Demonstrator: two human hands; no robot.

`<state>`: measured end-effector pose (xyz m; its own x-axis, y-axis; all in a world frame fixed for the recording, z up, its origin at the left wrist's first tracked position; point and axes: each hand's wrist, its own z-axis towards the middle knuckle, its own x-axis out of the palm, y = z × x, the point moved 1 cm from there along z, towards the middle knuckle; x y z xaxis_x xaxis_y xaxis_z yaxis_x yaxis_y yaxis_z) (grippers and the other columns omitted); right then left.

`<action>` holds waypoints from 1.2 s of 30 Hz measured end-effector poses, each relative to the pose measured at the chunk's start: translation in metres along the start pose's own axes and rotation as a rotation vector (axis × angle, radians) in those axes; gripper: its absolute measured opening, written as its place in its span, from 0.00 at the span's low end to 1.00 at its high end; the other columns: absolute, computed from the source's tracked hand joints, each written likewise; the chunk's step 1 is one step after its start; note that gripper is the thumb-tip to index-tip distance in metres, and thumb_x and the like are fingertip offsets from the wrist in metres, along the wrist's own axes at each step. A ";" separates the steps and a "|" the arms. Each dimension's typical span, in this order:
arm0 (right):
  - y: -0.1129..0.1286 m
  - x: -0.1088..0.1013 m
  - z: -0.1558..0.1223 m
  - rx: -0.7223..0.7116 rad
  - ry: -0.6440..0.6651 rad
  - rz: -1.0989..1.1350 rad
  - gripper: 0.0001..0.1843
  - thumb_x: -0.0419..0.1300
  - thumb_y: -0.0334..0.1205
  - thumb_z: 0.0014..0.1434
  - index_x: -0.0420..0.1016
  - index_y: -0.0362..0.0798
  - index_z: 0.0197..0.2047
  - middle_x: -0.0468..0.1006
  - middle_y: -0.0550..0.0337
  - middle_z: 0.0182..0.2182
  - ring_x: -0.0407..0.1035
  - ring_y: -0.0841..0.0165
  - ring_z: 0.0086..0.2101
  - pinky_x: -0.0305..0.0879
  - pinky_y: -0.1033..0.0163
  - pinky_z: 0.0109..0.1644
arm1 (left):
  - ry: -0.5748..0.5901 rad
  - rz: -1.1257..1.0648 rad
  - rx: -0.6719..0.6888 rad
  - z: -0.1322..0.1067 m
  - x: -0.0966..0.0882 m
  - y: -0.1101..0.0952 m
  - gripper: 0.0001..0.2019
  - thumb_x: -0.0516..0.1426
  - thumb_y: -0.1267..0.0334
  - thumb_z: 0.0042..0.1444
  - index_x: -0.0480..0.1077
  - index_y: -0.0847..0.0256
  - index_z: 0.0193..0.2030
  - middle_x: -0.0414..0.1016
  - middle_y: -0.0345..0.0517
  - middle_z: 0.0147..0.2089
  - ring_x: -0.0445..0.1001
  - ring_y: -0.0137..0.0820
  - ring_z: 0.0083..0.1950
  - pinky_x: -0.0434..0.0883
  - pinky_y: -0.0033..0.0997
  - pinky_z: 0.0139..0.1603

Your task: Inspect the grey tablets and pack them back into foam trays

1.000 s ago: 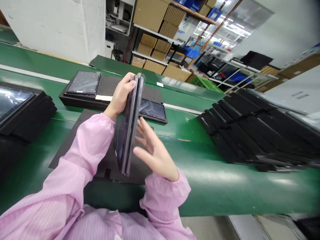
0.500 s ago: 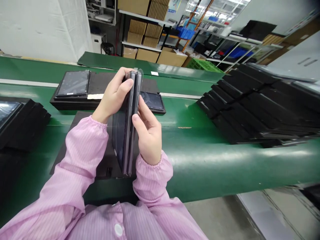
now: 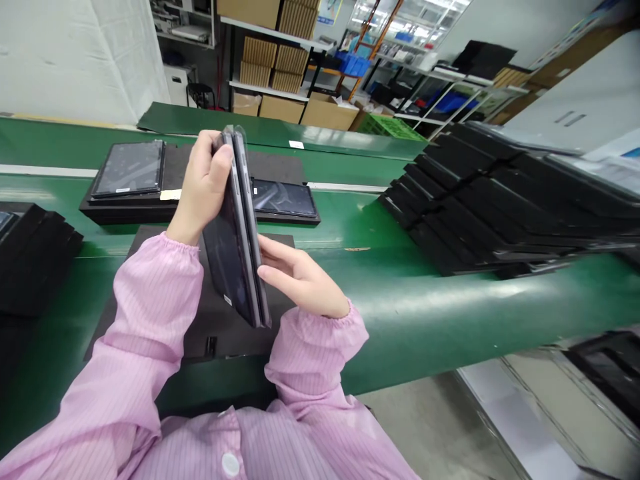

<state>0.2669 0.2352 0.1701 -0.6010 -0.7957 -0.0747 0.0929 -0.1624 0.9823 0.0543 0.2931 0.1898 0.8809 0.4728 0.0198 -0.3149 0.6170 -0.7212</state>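
Observation:
Two dark tablets (image 3: pixel 235 247) are held on edge, face against face, with clear film showing at their top corner. My left hand (image 3: pixel 203 183) is closed round their upper end, thumb on the edge facing me. Lower on the right side, my right hand (image 3: pixel 303 277) has its thumb and fingertips against the tablets; part of its fingers is hidden behind them. Beneath the tablets lies a flat black foam sheet (image 3: pixel 165 293) on the green bench. Behind it, a black foam tray carries a tablet (image 3: pixel 130 168) on the left and another tablet (image 3: pixel 285 199) on the right.
A leaning stack of black trays (image 3: pixel 480 200) stands on the right of the green bench (image 3: pixel 400 327). More black foam trays (image 3: pixel 35 267) are piled at the left edge. Beyond are shelves with cardboard boxes (image 3: pixel 330 110) and a green crate (image 3: pixel 390 127).
The tablets have tilted, their lower end swinging out to the right. My right hand has slid lower along them and turned flatter. The left hand keeps its grip at the top.

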 end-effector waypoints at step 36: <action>0.014 0.024 0.005 -0.425 -0.703 -0.043 0.31 0.61 0.37 0.57 0.68 0.57 0.65 0.70 0.63 0.29 0.66 0.69 0.29 0.73 0.60 0.35 | 0.606 -0.278 0.069 -0.033 0.027 -0.047 0.34 0.59 0.36 0.49 0.62 0.46 0.60 0.66 0.46 0.51 0.68 0.42 0.50 0.71 0.44 0.53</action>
<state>0.2502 0.2168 0.1825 -0.9546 -0.2555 0.1531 0.2666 -0.5037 0.8217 0.1043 0.2561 0.2011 0.9688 -0.1339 -0.2084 -0.0519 0.7131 -0.6992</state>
